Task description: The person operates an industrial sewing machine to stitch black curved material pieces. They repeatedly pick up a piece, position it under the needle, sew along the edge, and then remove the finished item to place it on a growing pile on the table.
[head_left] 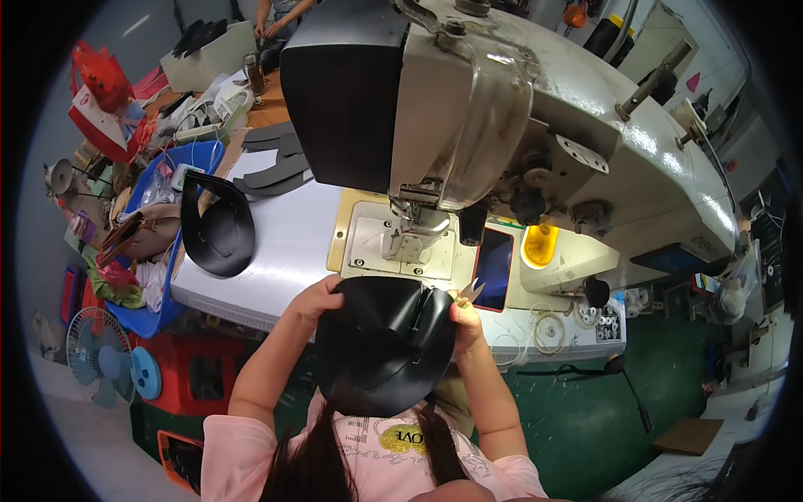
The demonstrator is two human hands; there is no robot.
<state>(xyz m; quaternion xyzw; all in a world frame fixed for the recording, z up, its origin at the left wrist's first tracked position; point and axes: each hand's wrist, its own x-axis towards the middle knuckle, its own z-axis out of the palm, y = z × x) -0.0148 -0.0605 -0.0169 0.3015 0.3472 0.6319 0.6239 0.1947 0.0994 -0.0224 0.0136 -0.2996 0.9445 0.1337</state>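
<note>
A black, smooth, leather-like curved piece (372, 335) hangs between my two hands, in front of the sewing machine's bed (410, 251). Its upper edge shows a fold and a narrow gap right of the middle. My left hand (318, 299) is closed on the upper left edge. At the upper right edge, my right hand (467, 322) pinches the same piece. Small pointed metal blades, like those of thread snips (473, 290), stick out by the right fingers; their handles are hidden. Just beyond the piece is the machine's presser foot (410, 247), apart from it.
A similar black curved piece (219, 226) lies on the table's left, with dark grey strips (276, 159) behind it. A phone-like device (493, 268) lies right of the machine bed. Left stand a blue basket (171, 293) and a fan (102, 358). Another person's hands (269, 30) show far back.
</note>
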